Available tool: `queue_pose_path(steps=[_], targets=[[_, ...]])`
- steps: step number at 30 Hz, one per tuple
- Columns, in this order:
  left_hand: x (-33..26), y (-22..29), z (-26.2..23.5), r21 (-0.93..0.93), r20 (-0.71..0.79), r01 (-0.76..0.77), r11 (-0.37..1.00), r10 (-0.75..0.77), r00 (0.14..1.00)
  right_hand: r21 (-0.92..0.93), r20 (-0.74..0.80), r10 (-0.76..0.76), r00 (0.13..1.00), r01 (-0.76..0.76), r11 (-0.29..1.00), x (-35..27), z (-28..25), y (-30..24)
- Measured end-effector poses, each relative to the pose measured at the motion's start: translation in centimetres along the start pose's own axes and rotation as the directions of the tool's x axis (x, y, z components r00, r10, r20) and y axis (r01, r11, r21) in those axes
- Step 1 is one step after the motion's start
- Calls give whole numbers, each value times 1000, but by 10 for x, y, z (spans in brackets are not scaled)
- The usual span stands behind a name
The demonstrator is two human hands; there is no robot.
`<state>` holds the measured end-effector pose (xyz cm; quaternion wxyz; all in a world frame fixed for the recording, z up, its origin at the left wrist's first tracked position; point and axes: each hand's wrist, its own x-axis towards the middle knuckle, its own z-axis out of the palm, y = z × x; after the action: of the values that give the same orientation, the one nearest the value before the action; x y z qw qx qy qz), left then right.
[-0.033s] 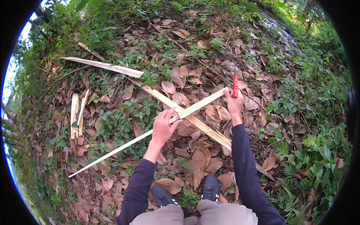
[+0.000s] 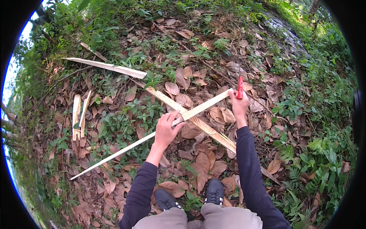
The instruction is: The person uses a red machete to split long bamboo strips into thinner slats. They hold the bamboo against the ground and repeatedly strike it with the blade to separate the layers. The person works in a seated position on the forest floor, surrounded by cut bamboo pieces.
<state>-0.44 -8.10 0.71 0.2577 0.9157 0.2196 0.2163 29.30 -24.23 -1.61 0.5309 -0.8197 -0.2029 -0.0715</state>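
A long pale wooden strip, tapering to a point at lower left, lies across a second split wooden board on the leaf litter. My left hand is closed round the strip where the two pieces cross. In my right hand is a red-handled tool, gripped upright; its thin blade shows edge-on, so I cannot tell its kind. The thumb of that hand touches the strip's far right end.
Another pointed wooden piece lies at the far left, with short split pieces nearer on the left. A thin branch runs behind the tool. My shoes are close below, and ferns grow on the right.
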Motion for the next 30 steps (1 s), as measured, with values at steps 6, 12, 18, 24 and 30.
queue_pose_path(steps=[6,12,18,24,30], targets=[[0,0,11,-108,-110,-58,992,46,993,-51,-16,54,998,-55,997,-3,1,-10],[0,-2,16,-144,-136,-67,987,48,990,-44,-51,68,996,-70,997,-11,-4,-31],[2,-1,12,-152,-140,-68,986,46,989,88,-81,36,996,-29,996,-70,-65,-52],[0,-1,9,-141,-135,-62,988,43,990,141,177,-108,978,83,986,-170,-120,-101],[-4,-6,15,-145,-139,-56,988,36,990,179,393,-177,902,114,977,-235,-128,-123]])
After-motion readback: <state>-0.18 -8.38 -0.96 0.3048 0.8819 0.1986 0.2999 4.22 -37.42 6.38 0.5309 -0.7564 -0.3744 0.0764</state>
